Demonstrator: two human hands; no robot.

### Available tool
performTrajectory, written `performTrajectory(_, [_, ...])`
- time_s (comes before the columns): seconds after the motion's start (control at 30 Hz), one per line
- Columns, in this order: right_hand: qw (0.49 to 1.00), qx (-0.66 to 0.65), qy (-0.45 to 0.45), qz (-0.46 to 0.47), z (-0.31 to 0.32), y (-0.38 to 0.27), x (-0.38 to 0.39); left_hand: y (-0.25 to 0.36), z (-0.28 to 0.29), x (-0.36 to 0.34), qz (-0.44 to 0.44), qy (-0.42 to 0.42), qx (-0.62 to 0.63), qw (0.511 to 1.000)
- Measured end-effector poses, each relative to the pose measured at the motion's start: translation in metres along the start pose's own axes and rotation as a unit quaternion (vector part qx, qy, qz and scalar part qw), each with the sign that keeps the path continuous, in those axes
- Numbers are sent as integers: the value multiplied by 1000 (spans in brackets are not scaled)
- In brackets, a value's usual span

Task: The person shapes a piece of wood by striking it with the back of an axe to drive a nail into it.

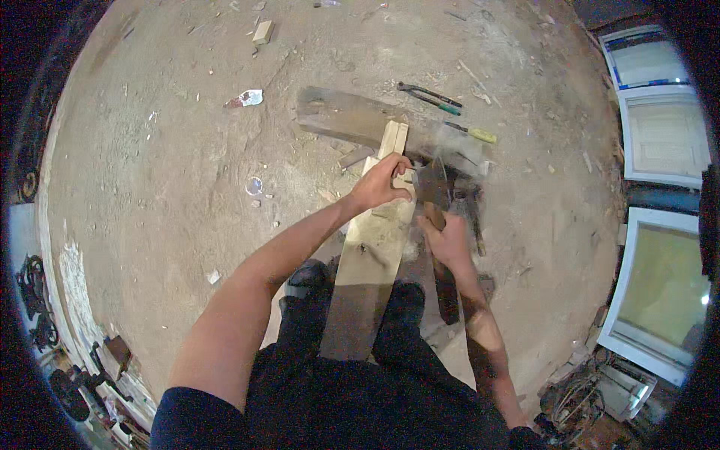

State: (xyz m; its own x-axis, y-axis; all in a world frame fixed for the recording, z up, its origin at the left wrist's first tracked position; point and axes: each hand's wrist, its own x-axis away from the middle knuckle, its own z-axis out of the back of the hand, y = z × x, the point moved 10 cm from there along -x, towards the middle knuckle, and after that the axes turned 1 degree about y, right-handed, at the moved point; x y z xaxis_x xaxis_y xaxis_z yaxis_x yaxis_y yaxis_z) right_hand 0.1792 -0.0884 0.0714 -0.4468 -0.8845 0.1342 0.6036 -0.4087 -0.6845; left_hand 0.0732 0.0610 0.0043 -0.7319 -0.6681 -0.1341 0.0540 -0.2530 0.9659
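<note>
A pale wooden board (pixel 364 266) runs from between my legs toward a weathered grey beam (pixel 334 112), with narrower pale strips (pixel 394 136) at its far end. My left hand (pixel 382 182) grips the board near those strips, thumb and fingers curled along its right side; any small item at the fingertips is unclear. Just right of it, my right hand (pixel 448 238) is closed round the wooden handle of a hatchet-like tool, whose dark, blurred head (pixel 431 181) hangs beside the board. A dark lower piece under that hand is hard to make out.
Pliers (pixel 427 96) and a yellow-handled tool (pixel 480 135) lie beyond the board. Wood scraps (pixel 262 31) and debris dot the dusty floor (pixel 165 165). White-framed windows (pixel 652 292) stand along the right; dark metal parts (pixel 71 390) lie at the lower left.
</note>
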Motion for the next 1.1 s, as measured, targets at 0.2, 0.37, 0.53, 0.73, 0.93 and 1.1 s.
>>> performTrajectory(0.2, [994, -76, -32, -66, 27, -23, 26, 3, 0, 4, -12, 8, -27, 1000])
performTrajectory(0.37, [998, -31, -34, -32, -10, 20, 13, -2, -4, 0, -5, -13, -36, 999])
performTrajectory(0.53, [984, -145, -89, -61, -11, 15, 8, 5, 3, 3, 19, -13, -34, 999])
performTrajectory(0.73, [993, -112, 14, 28, -12, 54, 15, 3, -1, 1, 21, -1, -5, 1000])
performTrajectory(0.93, [988, -14, -100, -115, -13, 55, 6, 6, 7, 5, 16, 3, -3, 1000])
performTrajectory(1.1, [997, -34, 35, 58, -6, 65, 15, 9, 2, 2, 32, -10, -8, 999])
